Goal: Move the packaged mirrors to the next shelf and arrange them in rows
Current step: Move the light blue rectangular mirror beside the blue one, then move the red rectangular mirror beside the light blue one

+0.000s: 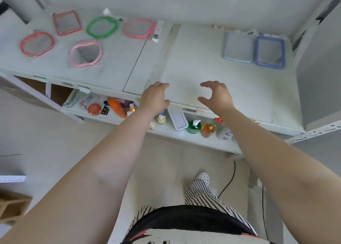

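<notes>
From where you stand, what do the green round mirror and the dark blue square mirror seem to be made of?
Green mirror: its frame looks like glossy moulded plastic, by its bright even colour and small glints. A clear film bag seems to wrap it, with a crinkled flap at the top.
Dark blue mirror: plastic-looking frame with rounded corners around a grey reflective pane, glass or mirrored plastic; I cannot tell which.

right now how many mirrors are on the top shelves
7. Left shelf: red oval, red square, green, pink, light pink. Right shelf: pale blue, dark blue. None look hidden.
</notes>
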The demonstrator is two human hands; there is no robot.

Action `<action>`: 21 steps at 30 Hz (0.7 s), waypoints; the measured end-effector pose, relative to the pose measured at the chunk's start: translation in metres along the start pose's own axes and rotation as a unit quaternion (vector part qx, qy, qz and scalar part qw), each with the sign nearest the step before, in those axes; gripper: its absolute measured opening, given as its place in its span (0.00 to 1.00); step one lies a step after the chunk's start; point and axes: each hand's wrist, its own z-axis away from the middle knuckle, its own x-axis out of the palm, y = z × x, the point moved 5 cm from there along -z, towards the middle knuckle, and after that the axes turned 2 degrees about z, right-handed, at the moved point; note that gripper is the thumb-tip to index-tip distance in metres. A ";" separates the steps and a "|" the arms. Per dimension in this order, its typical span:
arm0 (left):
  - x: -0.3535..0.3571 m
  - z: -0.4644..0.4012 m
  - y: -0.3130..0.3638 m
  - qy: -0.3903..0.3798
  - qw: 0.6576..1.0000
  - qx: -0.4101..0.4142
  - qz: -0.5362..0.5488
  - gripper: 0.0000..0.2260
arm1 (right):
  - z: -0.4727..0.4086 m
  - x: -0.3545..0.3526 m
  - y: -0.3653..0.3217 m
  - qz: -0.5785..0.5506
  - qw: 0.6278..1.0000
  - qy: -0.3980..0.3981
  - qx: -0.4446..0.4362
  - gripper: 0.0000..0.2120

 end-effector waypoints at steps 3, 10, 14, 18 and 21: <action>-0.010 0.052 -0.046 0.012 1.000 -0.016 0.016 0.26 | 0.031 0.027 -0.040 -0.006 1.000 -0.012 -0.015 0.23; -0.013 0.149 -0.142 -0.004 0.997 -0.077 0.025 0.23 | 0.087 0.101 -0.120 -0.002 0.996 -0.091 -0.014 0.25; -0.009 0.172 -0.182 -0.029 0.992 -0.115 0.041 0.26 | 0.097 0.138 -0.157 0.016 0.991 -0.132 -0.036 0.26; -0.023 0.180 -0.217 -0.043 0.988 -0.146 0.033 0.27 | 0.084 0.167 -0.189 0.015 0.987 -0.151 -0.055 0.27; -0.048 0.179 -0.249 -0.035 0.983 -0.177 0.040 0.29 | 0.066 0.187 -0.218 0.023 0.982 -0.170 -0.084 0.27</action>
